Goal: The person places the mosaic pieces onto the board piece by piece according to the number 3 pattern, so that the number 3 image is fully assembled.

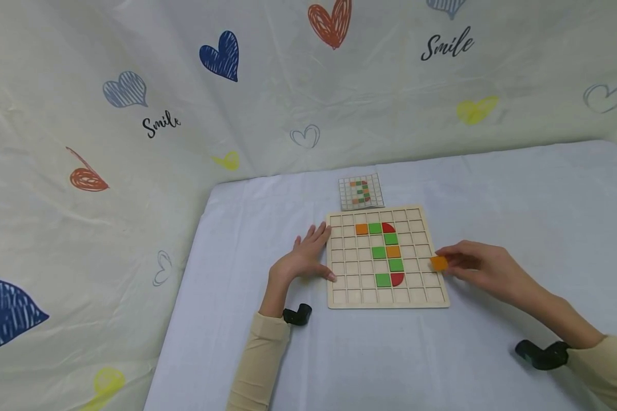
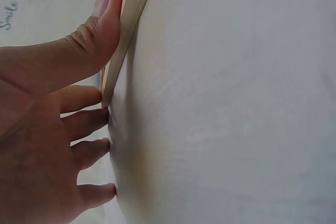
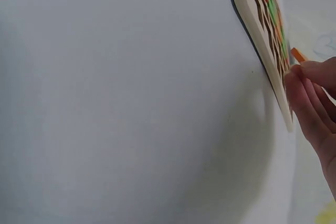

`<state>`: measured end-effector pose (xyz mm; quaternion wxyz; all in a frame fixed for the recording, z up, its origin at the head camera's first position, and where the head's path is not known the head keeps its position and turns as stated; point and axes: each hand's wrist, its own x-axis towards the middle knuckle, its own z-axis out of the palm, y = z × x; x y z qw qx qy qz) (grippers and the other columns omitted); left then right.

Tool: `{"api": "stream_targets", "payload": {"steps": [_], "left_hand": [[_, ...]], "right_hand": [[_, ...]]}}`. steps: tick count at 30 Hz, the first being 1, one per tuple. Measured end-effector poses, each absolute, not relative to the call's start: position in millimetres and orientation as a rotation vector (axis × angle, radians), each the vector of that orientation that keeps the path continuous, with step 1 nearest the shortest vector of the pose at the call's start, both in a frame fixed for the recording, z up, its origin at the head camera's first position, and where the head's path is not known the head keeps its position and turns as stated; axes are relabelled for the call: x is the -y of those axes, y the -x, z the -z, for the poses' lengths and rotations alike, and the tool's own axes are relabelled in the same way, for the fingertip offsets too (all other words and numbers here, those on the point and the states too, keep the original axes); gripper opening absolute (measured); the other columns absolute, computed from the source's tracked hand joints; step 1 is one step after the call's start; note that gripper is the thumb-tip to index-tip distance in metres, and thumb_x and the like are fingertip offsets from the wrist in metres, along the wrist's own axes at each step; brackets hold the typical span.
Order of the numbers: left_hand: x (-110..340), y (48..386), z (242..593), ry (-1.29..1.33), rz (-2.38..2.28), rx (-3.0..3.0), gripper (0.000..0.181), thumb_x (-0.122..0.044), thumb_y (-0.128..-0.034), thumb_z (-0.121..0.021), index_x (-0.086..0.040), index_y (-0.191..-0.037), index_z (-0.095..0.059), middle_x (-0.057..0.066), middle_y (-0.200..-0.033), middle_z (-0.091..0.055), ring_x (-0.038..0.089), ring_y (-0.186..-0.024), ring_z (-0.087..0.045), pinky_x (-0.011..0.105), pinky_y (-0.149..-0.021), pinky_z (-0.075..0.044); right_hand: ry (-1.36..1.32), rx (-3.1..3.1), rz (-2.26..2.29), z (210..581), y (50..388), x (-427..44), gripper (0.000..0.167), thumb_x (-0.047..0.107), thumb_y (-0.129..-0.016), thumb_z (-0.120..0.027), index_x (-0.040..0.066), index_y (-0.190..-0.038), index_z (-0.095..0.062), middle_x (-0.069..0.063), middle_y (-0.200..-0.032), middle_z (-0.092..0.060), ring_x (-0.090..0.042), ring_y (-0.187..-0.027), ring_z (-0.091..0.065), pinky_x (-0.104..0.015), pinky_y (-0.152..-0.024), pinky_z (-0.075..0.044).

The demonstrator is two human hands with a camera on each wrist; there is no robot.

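Observation:
A square wooden grid board lies on the table with several green and orange square tiles and two red rounded tiles in its cells. An orange square tile is pinched between the thumb and fingers of my right hand, at the board's right edge. In the right wrist view the same orange tile shows edge-on above the board. My left hand rests at the board's left edge, fingers spread. Its thumb touches the board's side in the left wrist view.
Behind the board lies a pattern card printed with a grid and coloured cells. A white cloth covers the table. A curtain with hearts and "Smile" lettering hangs at the back and left. Black devices sit at both wrists.

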<state>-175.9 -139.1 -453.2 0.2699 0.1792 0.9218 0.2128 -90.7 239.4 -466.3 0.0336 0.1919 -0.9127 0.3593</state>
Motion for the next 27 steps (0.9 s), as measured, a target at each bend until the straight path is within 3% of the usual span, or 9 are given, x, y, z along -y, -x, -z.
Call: {"api": "stream_targets", "payload": {"steps": [12, 21, 27], "left_hand": [[139.6, 176.3, 454.7, -0.485, -0.573, -2.488, 0.121, -0.033, -0.0795, -0.090, -0.016, -0.167, -0.008, 0.000, -0.174, 0.002, 0.022, -0.161, 0.008, 0.053, -0.129, 0.003], [139.0, 175.8, 454.9, -0.476, -0.574, -2.488, 0.120, -0.032, -0.0797, -0.090, -0.015, -0.167, -0.009, 0.000, -0.175, 0.002, 0.022, -0.161, 0.008, 0.052, -0.129, 0.003], [138.9, 176.3, 454.5, -0.470, -0.577, -2.488, 0.120, -0.032, -0.0795, -0.090, -0.014, -0.167, -0.010, 0.001, -0.175, 0.001, 0.022, -0.161, 0.008, 0.052, -0.129, 0.003]], "right_hand": [[-0.455, 2.949, -1.384, 463.0, 95.0, -227.1, 0.039, 0.011, -0.087, -0.082, -0.001, -0.123, -0.072, -0.012, -0.109, -0.075, 0.001, -0.084, -0.066, -0.016, -0.072, -0.057], [-0.550, 2.939, -1.306, 462.1, 98.0, -210.0, 0.031, 0.019, -0.089, -0.082, 0.011, -0.118, -0.076, 0.003, -0.104, -0.074, -0.003, -0.087, -0.062, -0.016, -0.082, -0.055], [-0.648, 2.900, -1.339, 460.6, 101.9, -199.0, 0.030, 0.018, -0.087, -0.084, 0.011, -0.115, -0.077, 0.006, -0.099, -0.072, -0.003, -0.084, -0.060, -0.020, -0.079, -0.057]]}}
